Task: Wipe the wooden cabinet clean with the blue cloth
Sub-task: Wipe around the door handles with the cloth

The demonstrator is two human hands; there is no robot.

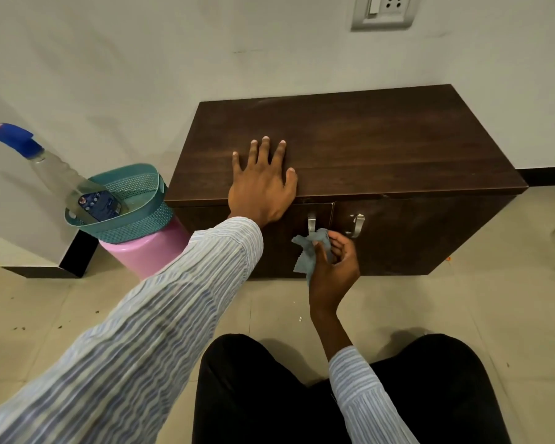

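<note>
Tiled floor (462, 315), white wall behind. Wooden cabinet (366, 149) against wall, two doors, metal handles. Left hand (263, 184) spread flat on top, near edge. Right hand (332, 267) pinching crumpled blue cloth (308, 251) at left handle (311, 223). Left: teal basket (132, 216) with spray bottle (61, 174).

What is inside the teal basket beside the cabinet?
A clear spray bottle with a blue trigger head leans in the teal basket, neck sticking out left. The basket's floor is mostly hidden by the bottle and wall.
</note>
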